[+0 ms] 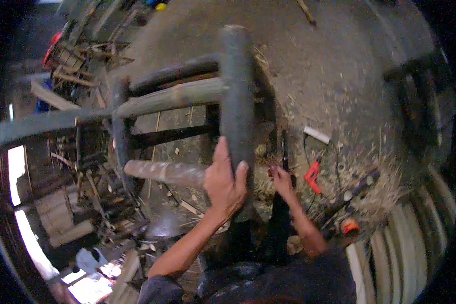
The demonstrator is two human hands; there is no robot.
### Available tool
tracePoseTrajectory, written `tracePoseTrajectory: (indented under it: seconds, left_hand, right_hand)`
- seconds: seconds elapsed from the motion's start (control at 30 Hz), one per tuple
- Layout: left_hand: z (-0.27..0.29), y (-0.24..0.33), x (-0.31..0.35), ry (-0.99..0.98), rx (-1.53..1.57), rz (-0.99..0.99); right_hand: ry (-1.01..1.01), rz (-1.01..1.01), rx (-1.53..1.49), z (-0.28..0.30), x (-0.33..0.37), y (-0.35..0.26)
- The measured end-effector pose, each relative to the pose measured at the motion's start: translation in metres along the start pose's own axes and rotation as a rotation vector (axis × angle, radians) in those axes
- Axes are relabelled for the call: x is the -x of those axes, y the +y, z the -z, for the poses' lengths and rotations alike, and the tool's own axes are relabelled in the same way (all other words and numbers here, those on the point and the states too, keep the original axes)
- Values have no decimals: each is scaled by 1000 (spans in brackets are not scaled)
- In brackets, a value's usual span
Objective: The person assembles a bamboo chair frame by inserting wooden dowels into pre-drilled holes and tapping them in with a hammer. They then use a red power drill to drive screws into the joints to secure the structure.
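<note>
A rustic wooden frame of round poles stands before me, with a thick grey post (236, 91) upright in its middle. My left hand (224, 185) grips the lower part of this post, index finger pointing up along it and thumb across it. A brownish round rung (164, 172) runs leftward beside that hand. Pale and dark crossbars (175, 96) join the post to a shorter post (120, 137) on the left. To the right of the frame, my right hand (283, 183) is closed. What it holds is too dark and blurred to name; a thin dark bar (285, 147) shows just beyond it.
An orange power tool (313, 177) with a cord lies on the floor at right, near a white block-like piece (316, 135) and an orange round container (349, 227). Wood shavings (370, 187) cover the ground. Long planks (400, 248) lie at lower right; scrap wood (76, 76) is piled at left.
</note>
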State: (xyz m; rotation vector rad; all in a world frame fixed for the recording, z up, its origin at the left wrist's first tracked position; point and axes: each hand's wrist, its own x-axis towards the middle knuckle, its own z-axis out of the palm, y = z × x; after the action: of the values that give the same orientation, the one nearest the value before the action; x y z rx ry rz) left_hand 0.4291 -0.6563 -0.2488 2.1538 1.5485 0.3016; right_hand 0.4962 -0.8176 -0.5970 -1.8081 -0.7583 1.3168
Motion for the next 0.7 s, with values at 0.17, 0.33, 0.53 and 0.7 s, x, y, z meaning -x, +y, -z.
tracePoseTrajectory:
  seconds: [0.17,0.33,0.53,0.7]
  left_hand:
    - [-5,-14,4,222,95,-146]
    - [-3,-35,27,303,436,-246]
    - [6,-66,109,342,553,-376]
    - [49,-123,137,382,573,-201]
  right_hand:
    - [-134,-278,-841,19,58,-203]
    - [-43,-487,-985,7,122,-342]
    - [-51,12,-655,2,103,-300]
    - [-55,4,-439,-67,94,-340]
